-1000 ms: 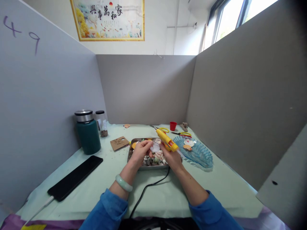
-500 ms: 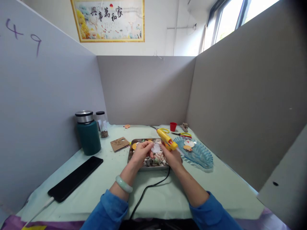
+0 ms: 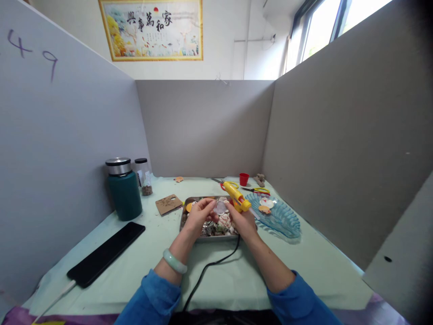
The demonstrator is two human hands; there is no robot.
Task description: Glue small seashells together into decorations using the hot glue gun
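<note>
Metal tray (image 3: 216, 239): shells (image 3: 225, 220) and small mixed pieces (image 3: 210, 229). Yellow glue gun (image 3: 237, 198): gripped in the right hand (image 3: 242, 220), above the tray. Left hand (image 3: 199, 216): thumb and forefinger pinched close over the tray; what they hold, I cannot tell. Blue dish (image 3: 286, 222): two cutouts (image 3: 266, 203). Clear jar (image 3: 142, 168): brown bits (image 3: 146, 190).

The bench (image 3: 233, 282), draped in pale green cloth, as I view it remotely. At left I find an upright dark teal bottle with a steel top (image 3: 124, 196), a clear black-lidded jar (image 3: 144, 177) and a flat black phone (image 3: 106, 254); at centre, a thin brown card (image 3: 167, 205) near a shallow rectangular metal tray (image 3: 211, 239); at right, a ribbed translucent blue dish (image 3: 282, 221). Toward the rear I note a small red cup (image 3: 244, 179).
</note>
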